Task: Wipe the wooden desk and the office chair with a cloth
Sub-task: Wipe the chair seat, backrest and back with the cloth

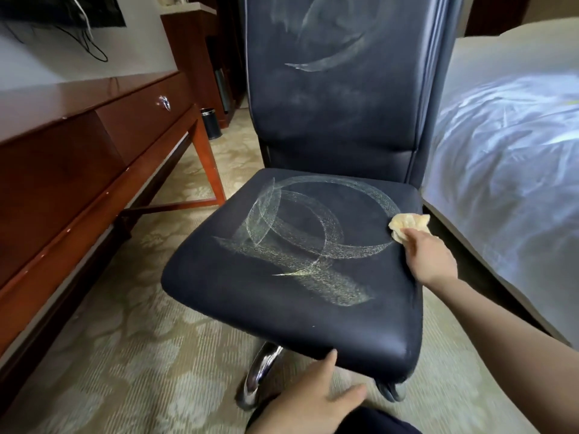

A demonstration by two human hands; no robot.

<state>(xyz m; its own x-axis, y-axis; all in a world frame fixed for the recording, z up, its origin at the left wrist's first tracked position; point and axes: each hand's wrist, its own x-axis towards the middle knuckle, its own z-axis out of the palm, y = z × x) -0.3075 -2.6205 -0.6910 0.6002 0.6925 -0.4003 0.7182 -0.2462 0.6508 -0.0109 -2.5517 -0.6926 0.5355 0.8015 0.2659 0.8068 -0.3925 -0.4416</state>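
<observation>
Right hand gripped a bunched yellow cloth against the office chair seat's right edge, amid damp swirl marks; left hand, fingers spread, hovered near the front edge, probably to steady it.

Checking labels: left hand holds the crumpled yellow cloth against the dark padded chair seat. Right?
No: the right hand holds the crumpled yellow cloth against the dark padded chair seat, per the head view. The left hand holds nothing.
</observation>
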